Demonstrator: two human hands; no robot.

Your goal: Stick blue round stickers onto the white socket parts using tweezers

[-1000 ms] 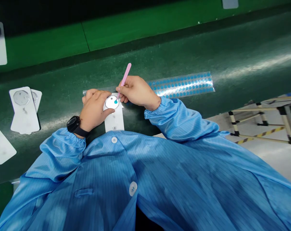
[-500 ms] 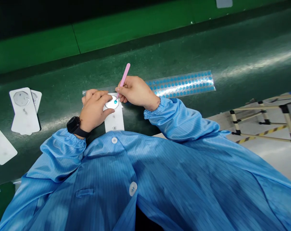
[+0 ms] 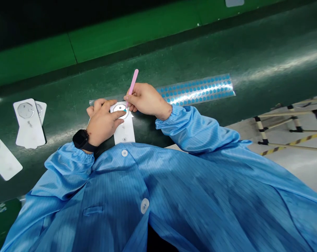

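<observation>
A white panel [image 3: 124,129] with a round socket-like recess at its far end lies in front of my body. My left hand [image 3: 102,122] rests over the panel's left edge. Its index finger stretches across the recess and touches a small blue dot [image 3: 124,110]; the thumb lies just below, apart from the finger. Pink tweezers [image 3: 132,82] are pinched in my right hand [image 3: 148,99], tips pointing down at the dot. Those tips are partly hidden by the fingers. To the right of the panel, a clear sheet of blue dots [image 3: 197,89] runs behind my right hand.
Two more white panels [image 3: 30,124] overlap on the green work surface [image 3: 66,105] at left. Another white panel [image 3: 6,159] lies nearer the left edge. A green ledge [image 3: 137,35] runs along the back. A pipe-frame rack [image 3: 292,115] stands beyond the surface at right.
My left index finger has moved right across the recess onto the blue dot. The tweezers have shifted slightly left, still in my right hand. The view has turned slightly.
</observation>
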